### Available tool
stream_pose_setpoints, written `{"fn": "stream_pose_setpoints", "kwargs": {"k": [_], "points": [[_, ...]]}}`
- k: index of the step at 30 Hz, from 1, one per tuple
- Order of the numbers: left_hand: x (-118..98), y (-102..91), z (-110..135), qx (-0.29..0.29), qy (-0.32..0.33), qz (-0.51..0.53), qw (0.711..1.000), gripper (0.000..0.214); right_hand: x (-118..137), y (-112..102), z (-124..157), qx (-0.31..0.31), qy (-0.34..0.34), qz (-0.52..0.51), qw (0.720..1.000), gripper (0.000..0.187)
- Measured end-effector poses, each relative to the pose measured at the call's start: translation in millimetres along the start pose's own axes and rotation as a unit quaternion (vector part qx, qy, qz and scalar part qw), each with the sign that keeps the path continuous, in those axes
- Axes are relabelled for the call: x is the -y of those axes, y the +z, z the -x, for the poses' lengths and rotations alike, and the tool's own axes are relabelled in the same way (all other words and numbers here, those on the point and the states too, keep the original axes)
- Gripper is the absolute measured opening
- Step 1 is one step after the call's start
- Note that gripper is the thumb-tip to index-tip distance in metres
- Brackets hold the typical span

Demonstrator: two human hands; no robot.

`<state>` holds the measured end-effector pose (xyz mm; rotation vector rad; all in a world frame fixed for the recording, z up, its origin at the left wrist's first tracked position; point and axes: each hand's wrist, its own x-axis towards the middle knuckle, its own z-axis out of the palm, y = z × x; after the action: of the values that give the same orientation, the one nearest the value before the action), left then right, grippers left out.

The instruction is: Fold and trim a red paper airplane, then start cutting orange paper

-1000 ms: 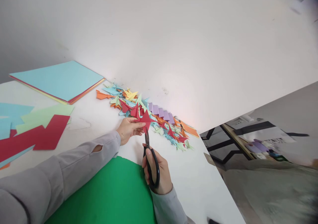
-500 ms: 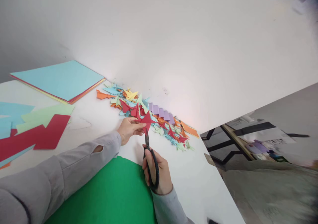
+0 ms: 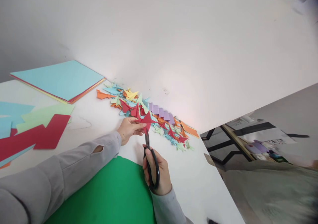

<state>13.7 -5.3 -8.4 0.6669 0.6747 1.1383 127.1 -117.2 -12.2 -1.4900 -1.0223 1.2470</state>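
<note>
My left hand (image 3: 129,129) pinches a red folded paper piece (image 3: 147,119), pointed like a star or small bird, between thumb and fingers. In my right hand (image 3: 160,171) is a pair of black-handled scissors (image 3: 156,172), its loops around my fingers and thumb. The blades point away from me and reach the lower edge of the red paper, where their tips are partly hidden. Just beyond both hands lies a long heap of small folded paper pieces (image 3: 129,94) in red, blue, green, yellow and orange.
A stack of coloured sheets, blue on top (image 3: 57,80), lies at the back left. Loose red paper scraps (image 3: 53,133) and green ones (image 3: 57,113) are nearer. A purple pleated strip (image 3: 161,113) sits along the white wall. Green material (image 3: 109,194) shows below my forearms.
Almost nothing differs. The scissors and my right hand have shifted very slightly, while the red paper stays in my left hand.
</note>
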Motion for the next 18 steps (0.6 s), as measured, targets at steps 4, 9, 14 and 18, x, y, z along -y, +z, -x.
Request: {"fn": "stream_pose_setpoints", "kwargs": {"k": [4,9,14,18], "points": [[0.2,0.4,0.2,0.0,0.001,-0.004,1.0,0.025,0.8,0.7,0.0,-0.002,-0.005,0.014,1.0,0.066],[-0.5,0.5,0.6,0.001,0.003,-0.008,1.0,0.026,3.6,2.2,1.5,-0.004,-0.014,0.03,0.999,0.07],[-1.1,0.3,1.1,0.002,0.0,-0.008,1.0,0.025,4.4,2.5,2.2,-0.002,-0.019,0.035,0.999,0.069],[0.0,-0.3,0.1,0.006,0.002,-0.01,1.0,0.025,2.9,1.5,1.0,0.0,-0.02,0.035,0.999,0.068]]}}
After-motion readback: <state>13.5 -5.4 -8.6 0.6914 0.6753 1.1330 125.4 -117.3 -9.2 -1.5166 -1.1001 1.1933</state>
